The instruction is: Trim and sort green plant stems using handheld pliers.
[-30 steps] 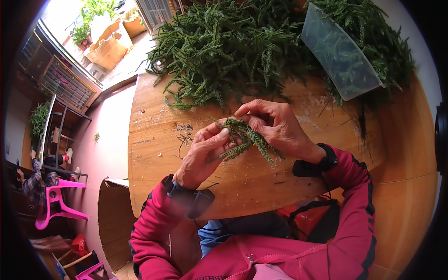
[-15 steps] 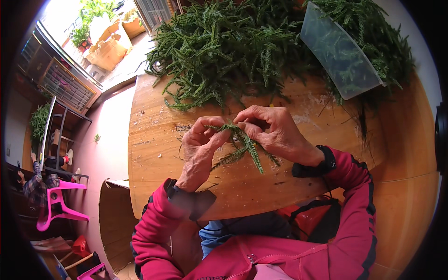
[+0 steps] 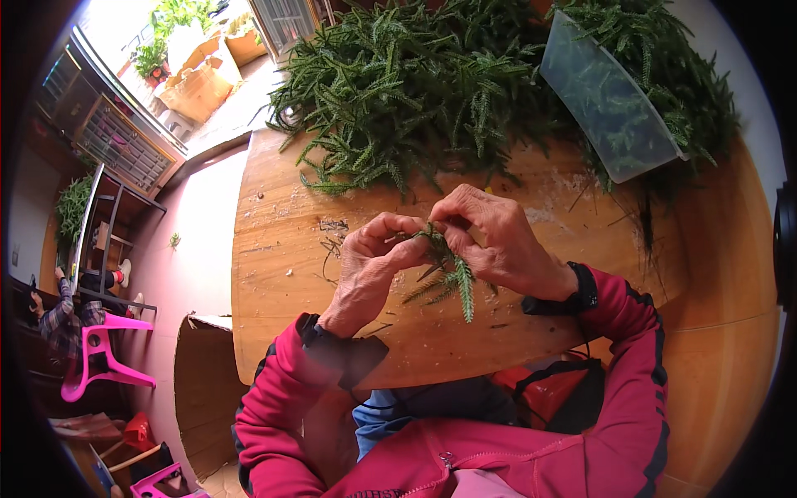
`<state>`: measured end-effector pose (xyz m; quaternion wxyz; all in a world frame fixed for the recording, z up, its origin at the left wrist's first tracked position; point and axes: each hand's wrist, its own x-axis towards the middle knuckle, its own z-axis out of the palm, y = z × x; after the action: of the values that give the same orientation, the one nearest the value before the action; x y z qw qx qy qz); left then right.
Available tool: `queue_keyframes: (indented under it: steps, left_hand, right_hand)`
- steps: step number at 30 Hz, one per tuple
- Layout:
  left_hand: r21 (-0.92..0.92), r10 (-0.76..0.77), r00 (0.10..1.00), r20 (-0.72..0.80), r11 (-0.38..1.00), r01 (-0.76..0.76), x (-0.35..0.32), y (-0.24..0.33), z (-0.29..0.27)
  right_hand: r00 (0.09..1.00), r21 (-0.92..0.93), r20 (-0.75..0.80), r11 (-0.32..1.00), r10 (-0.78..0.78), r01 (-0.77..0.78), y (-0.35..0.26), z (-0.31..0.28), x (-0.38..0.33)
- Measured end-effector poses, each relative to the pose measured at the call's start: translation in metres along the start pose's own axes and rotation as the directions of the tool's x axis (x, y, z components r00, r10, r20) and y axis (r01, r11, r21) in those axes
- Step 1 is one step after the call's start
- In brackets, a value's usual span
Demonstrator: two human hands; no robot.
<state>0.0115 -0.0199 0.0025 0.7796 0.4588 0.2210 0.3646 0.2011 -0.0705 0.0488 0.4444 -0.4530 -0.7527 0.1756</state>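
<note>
A small green pine-like sprig (image 3: 462, 286) is held above the wooden table (image 3: 290, 307), its branches hanging downward. My left hand (image 3: 371, 264) is closed, pinching the top of the sprig between thumb and fingers. From the other side, my right hand (image 3: 504, 241) also pinches the sprig's top, fingers bent inward. The two sets of fingertips almost meet there and partly cover the stem. Beyond my hands lies a large heap of similar green sprigs (image 3: 407, 91).
A translucent plastic bin (image 3: 614, 108) rests tilted among the greenery at the far right. Dark thin strands (image 3: 646, 220) and pale crumbs lie on the table. An open cardboard box (image 3: 203, 390) stands left of it. Farther left are a pink stool (image 3: 100, 357) and another person (image 3: 60, 319) at a table.
Both hands have shifted slightly right, and the left hand has turned. The sprig's branches have gathered closer together and hang more steeply.
</note>
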Motion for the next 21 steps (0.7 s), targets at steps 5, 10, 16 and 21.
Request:
queue_keyframes:
  steps: [5, 10, 16, 21]
  left_hand:
    - [-0.082, -0.009, 1.000, 0.007, 0.997, 0.009, 0.0005, -0.0017, 0.0011]
    - [-0.096, -0.083, 0.996, 0.020, 0.992, 0.085, 0.0009, 0.0047, -0.0027]
    - [-0.266, -0.062, 0.984, 0.168, 0.958, 0.106, 0.0030, 0.0022, -0.0019]
    - [-0.354, -0.037, 0.981, 0.192, 0.929, 0.104, 0.0017, 0.0035, 0.0023]
  right_hand:
    - [0.992, 0.105, 0.005, 0.986, 0.127, -0.127, 0.0002, -0.0013, 0.0017]
    - [0.995, 0.046, 0.084, 0.998, 0.049, -0.053, -0.0049, 0.0004, 0.0048]
    - [1.000, 0.020, -0.002, 0.999, -0.028, 0.028, 0.0019, 0.0017, 0.0017]
    - [0.996, 0.048, -0.083, 0.998, -0.030, 0.034, 0.0006, 0.0042, 0.0022]
